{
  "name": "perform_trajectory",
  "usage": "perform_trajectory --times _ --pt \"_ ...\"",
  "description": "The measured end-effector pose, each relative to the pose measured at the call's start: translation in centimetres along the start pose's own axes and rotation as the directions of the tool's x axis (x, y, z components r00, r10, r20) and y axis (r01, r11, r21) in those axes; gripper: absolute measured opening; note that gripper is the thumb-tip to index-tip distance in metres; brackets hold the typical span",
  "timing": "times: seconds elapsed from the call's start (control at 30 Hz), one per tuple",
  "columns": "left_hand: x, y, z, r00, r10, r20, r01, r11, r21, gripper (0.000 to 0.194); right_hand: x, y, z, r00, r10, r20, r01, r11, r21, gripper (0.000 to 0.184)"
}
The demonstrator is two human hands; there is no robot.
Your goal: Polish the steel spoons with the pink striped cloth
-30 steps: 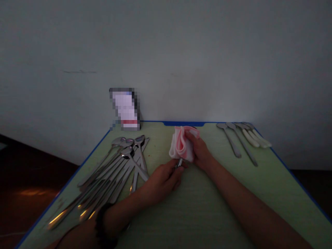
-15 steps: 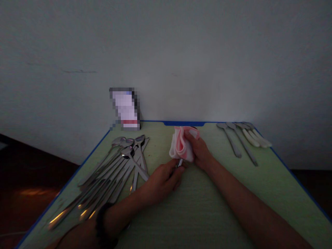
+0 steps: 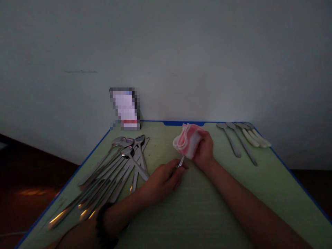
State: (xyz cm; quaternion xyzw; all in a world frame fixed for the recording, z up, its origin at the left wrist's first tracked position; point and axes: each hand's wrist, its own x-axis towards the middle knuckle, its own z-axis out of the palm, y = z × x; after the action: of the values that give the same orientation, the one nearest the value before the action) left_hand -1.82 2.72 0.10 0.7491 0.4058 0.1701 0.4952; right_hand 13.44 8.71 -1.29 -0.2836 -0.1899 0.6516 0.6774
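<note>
Left hand (image 3: pixel 164 180) grips a metal utensil (image 3: pixel 181 162) pointing to one o'clock, far end hidden by the pink-and-white cloth (image 3: pixel 190 142) gripped in the right hand (image 3: pixel 204 150). Risk, as judged: a slack left hold could let cloth drag twist the utensil loose.

A plain grey wall (image 3: pixel 207 52) filled twelve o'clock, with a dark scratch (image 3: pixel 80 71) at ten. The pale green table (image 3: pixel 207 214), blue-edged, spread toward six. Dim light left an orange glint (image 3: pixel 36 191) on the dark reddish floor (image 3: pixel 28 216) at eight.
</note>
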Motion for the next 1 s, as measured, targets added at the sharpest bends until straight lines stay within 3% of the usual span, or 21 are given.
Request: perform_trajectory --times 0.13,0.3,0.43,0.67,1.0 --pt "0.0 0.0 0.1 1.000 -0.010 0.004 0.010 1.000 0.000 0.023 0.3 -0.1 -0.2 0.993 0.099 -0.065 -0.093 0.991 0.094 0.023" --pt "-0.1 0.2 0.1 1.000 -0.005 -0.003 0.005 1.000 -0.006 0.023 0.7 0.5 -0.8 0.979 0.168 -0.114 -0.168 0.986 0.004 0.012" --pt "0.0 0.2 0.0 1.000 -0.013 -0.018 0.013 1.000 -0.005 0.022 0.7 0.7 -0.9 0.991 0.116 -0.062 -0.121 0.989 -0.081 0.012" --pt "0.1 -0.2 0.2 0.999 0.008 -0.040 -0.009 1.000 -0.023 0.020 0.5 0.9 -0.8 0.999 0.046 0.020 -0.043 0.987 -0.153 0.034" --pt "0.1 -0.2 0.2 0.999 0.025 -0.043 -0.026 1.000 -0.010 0.022 0.9 1.3 -1.3 1.000 0.008 0.015 -0.006 0.989 -0.150 0.030"
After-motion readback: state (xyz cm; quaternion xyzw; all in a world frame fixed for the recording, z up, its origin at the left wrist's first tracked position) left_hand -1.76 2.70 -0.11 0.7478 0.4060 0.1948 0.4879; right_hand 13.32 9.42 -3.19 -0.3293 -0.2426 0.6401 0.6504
